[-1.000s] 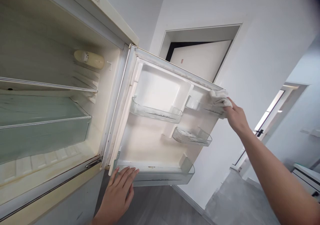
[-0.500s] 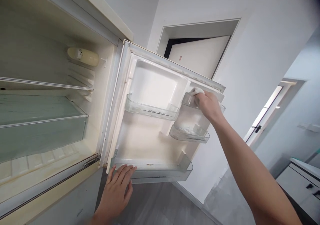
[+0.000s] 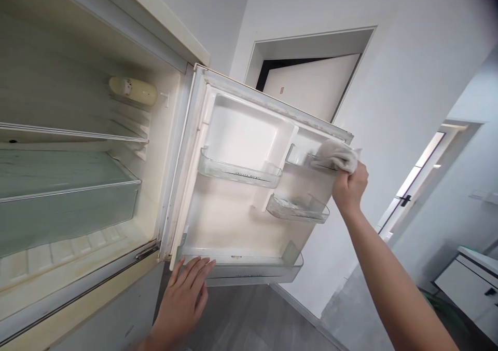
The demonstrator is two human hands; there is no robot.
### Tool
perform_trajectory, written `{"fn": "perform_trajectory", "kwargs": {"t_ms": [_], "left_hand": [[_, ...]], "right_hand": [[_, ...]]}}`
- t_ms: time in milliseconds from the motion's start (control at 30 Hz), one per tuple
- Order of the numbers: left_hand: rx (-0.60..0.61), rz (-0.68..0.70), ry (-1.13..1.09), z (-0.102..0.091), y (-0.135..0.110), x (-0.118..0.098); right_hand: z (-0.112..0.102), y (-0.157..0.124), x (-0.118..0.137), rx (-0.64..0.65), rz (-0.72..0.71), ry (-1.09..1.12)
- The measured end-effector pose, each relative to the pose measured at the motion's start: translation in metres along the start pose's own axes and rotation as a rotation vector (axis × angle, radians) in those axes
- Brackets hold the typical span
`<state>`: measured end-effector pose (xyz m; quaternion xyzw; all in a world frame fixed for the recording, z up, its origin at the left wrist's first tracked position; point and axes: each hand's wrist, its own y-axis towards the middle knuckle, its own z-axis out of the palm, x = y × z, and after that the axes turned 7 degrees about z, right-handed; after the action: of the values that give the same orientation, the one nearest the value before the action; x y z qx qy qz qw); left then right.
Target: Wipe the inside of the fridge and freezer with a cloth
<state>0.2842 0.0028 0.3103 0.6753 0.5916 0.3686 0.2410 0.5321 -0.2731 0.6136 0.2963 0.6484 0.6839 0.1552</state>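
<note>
Shifted outward since half a second ago, the right hand grips a crumpled white cloth over a clear-plastic bin — near the outer edge of the open white refrigerator door. Left hand, fingers extended, lies on the long transparent bottom bin — grey floor beneath.

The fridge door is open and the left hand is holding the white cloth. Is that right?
Not quite: the right hand, not the left hand, is holding the white cloth, as the head view shows. The fridge door is open, as you said.
</note>
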Motion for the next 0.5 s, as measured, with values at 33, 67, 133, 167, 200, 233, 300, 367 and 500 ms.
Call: {"fn": "perform_trajectory", "kwargs": {"t_ms": [33, 67, 133, 167, 200, 233, 300, 367, 500], "left_hand": [[0.0, -0.001, -0.005, 0.0, 0.0, 0.0], [-0.001, -0.005, -0.011, 0.001, 0.0, -0.001], [-0.011, -0.016, -0.025, 0.002, 0.0, -0.002], [-0.018, -0.021, -0.034, 0.002, 0.0, -0.002], [-0.026, -0.027, -0.042, 0.002, 0.0, -0.002], [-0.032, -0.033, -0.049, 0.002, 0.0, -0.003], [-0.038, -0.039, -0.057, 0.002, 0.0, -0.002], [-0.029, -0.033, -0.053, 0.001, 0.0, -0.002], [-0.024, -0.017, -0.029, 0.001, -0.001, -0.001]], "right_hand": [[0.001, -0.002, -0.005, -0.05, 0.053, 0.027], [0.002, -0.005, -0.008, -0.091, 0.11, 0.071], [0.006, -0.011, -0.005, -0.169, 0.228, 0.187], [0.009, -0.015, 0.0, -0.214, 0.292, 0.241], [0.013, -0.019, 0.006, -0.264, 0.357, 0.286], [0.016, -0.022, 0.012, -0.301, 0.42, 0.323], [0.022, -0.029, 0.026, -0.327, 0.526, 0.384], [0.025, -0.036, 0.041, -0.263, 0.576, 0.426], [0.024, -0.05, 0.074, 0.051, 0.656, 0.526]]}}
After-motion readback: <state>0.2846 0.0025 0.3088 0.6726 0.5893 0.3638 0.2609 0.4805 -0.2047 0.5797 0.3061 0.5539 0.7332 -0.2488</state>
